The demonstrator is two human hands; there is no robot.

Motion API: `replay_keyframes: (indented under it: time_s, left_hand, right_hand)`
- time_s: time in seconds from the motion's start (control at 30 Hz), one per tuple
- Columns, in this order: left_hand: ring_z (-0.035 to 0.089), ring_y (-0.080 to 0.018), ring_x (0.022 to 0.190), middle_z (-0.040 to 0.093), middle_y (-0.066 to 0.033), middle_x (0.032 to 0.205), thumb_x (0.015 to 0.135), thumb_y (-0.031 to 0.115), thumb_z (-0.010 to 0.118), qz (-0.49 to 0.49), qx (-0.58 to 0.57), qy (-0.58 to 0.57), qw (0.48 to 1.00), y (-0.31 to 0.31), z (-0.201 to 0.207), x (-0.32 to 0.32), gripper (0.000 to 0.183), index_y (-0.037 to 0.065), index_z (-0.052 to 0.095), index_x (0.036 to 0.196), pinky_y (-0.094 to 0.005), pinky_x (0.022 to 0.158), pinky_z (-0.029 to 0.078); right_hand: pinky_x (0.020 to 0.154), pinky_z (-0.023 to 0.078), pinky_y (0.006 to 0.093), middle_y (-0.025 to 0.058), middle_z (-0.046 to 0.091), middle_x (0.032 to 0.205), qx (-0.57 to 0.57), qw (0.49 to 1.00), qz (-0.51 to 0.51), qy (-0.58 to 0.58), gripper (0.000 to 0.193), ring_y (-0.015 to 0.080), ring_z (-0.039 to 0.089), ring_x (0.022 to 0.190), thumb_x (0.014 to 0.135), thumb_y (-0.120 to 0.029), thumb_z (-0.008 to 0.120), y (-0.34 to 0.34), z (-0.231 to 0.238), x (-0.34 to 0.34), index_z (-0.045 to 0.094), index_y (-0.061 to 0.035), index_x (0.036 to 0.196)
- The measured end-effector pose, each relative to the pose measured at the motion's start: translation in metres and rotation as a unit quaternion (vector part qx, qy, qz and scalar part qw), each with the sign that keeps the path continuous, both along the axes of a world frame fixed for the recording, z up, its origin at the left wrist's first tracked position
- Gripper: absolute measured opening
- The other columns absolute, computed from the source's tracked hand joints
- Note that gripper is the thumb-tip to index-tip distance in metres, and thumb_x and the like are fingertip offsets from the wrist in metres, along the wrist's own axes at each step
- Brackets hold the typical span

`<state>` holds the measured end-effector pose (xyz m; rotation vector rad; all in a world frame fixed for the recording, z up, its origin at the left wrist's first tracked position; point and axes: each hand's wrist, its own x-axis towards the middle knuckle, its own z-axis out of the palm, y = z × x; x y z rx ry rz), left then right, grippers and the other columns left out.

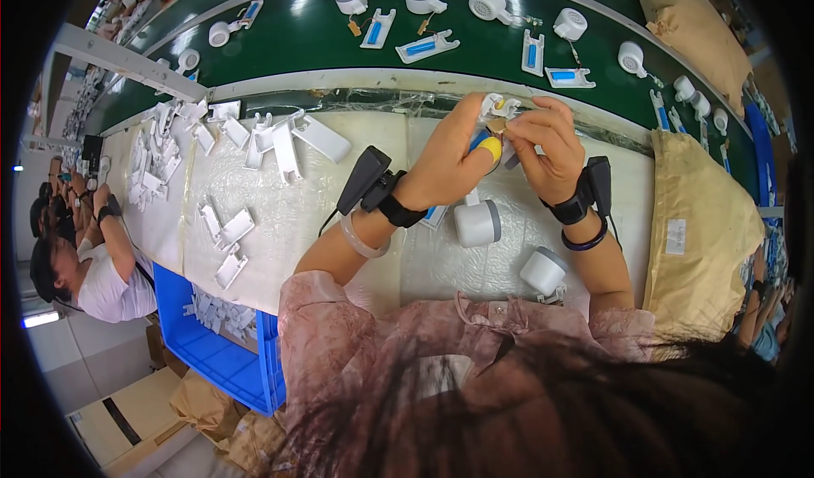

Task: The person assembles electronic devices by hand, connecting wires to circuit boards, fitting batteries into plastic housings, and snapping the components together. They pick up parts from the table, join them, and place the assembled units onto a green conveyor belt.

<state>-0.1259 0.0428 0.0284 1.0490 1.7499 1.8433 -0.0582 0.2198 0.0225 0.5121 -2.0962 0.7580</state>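
My left hand (454, 160) is raised over the far part of the table, fingers closed round a white plastic housing (489, 103). A rounded yellow-and-blue piece (490, 145) shows at its palm side; its kind is unclear. My right hand (549, 151) meets it, fingertips pinching a small brown circuit board (497, 126) at the housing. Fingers partly hide how these parts join. Below the hands, a white cylindrical fan head (477, 223) with a grey rim lies on the table, and another fan head (543, 269) lies nearer my right forearm.
Loose white plastic covers (288, 143) lie to the left, with a heap (157, 160) beyond. A green conveyor belt (318, 50) carries fan heads and battery housings behind the table. A blue crate (212, 355) stands front left; brown paper (695, 232) covers the right. Another person (106, 279) sits left.
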Motion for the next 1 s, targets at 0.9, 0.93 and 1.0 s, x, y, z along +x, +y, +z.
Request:
replay_keyframes:
  time_s: [0.9, 0.93, 1.0]
  left_hand:
    - [0.055, -0.0173, 0.103, 0.058, -0.0122, 0.115, 0.084, 0.009, 0.067, 0.027, 0.030, 0.112, 0.993, 0.006, -0.003, 0.007, 0.052, -0.001, 0.045, 0.129, -0.0298, 0.092, 0.043]
    - [0.055, -0.0173, 0.103, 0.058, -0.0122, 0.115, 0.084, 0.009, 0.067, 0.027, 0.030, 0.112, 0.993, 0.006, -0.002, 0.007, 0.052, -0.001, 0.045, 0.129, -0.0298, 0.092, 0.043]
    - [0.055, -0.0179, 0.103, 0.058, -0.0121, 0.115, 0.084, 0.010, 0.067, 0.035, 0.033, 0.137, 0.989, 0.007, -0.001, 0.008, 0.051, -0.001, 0.045, 0.129, -0.0299, 0.092, 0.043]
  right_hand:
    - [0.099, 0.043, 0.0513, 0.0074, 0.066, 0.089, -0.043, 0.998, 0.041, -0.018, 0.024, 0.0216, 0.063, 0.085, 0.076, 0.009, 0.066, 0.006, -0.003, 0.004, 0.067, -0.0047, 0.096]
    - [0.099, 0.043, 0.0512, 0.0073, 0.066, 0.089, -0.043, 0.998, 0.040, -0.019, 0.024, 0.0214, 0.063, 0.085, 0.076, 0.009, 0.066, 0.006, -0.004, 0.004, 0.067, -0.0049, 0.096]
    - [0.099, 0.043, 0.0512, 0.0072, 0.066, 0.090, -0.044, 0.998, 0.039, -0.020, 0.025, 0.0213, 0.063, 0.085, 0.076, 0.009, 0.066, 0.006, -0.004, 0.005, 0.067, -0.0050, 0.096]
